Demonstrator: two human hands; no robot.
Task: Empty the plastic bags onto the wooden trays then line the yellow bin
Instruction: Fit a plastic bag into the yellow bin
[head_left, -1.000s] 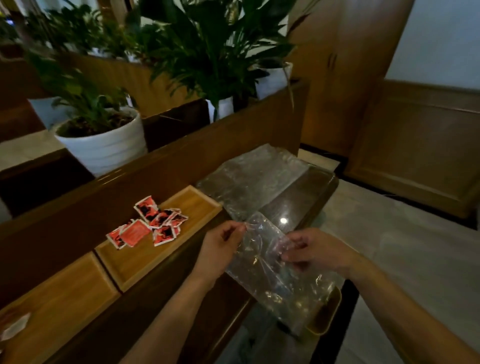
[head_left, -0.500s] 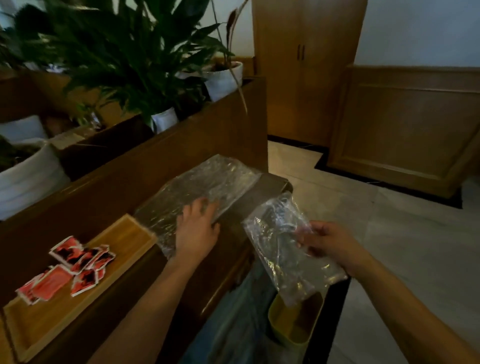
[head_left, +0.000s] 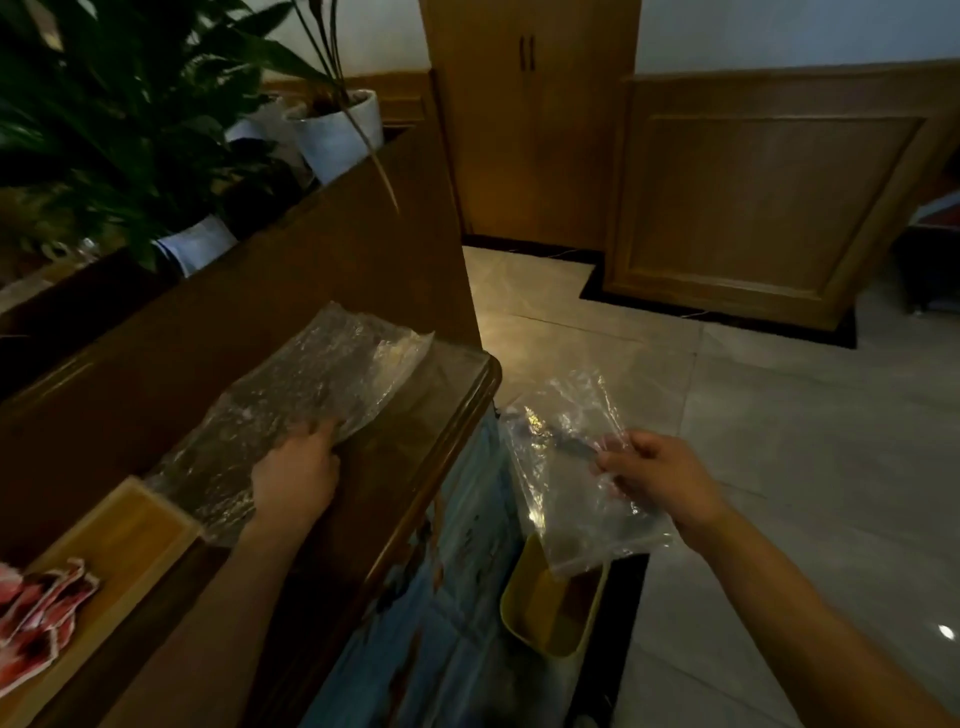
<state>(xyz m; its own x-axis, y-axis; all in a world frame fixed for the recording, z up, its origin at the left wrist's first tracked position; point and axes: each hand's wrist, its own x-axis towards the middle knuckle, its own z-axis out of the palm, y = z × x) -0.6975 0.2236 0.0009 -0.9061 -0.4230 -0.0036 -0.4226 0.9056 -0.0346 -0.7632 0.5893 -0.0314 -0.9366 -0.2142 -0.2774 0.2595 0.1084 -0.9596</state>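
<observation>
My right hand pinches a small clear plastic bag, which hangs beyond the counter's end and above the yellow bin on the floor. My left hand rests fingers-down on a larger crumpled clear bag lying flat on the dark wooden counter. At the lower left a light wooden tray holds several red and white sachets.
A tall wooden partition runs along the counter's far side, with potted plants behind it. Blue-patterned panelling covers the counter's front. Grey tiled floor lies to the right, before wooden cabinets.
My left hand let go of the small bag and moved onto the large bag on the counter. My right hand carried the small bag right, off the counter and over the bin. The view swung right.
</observation>
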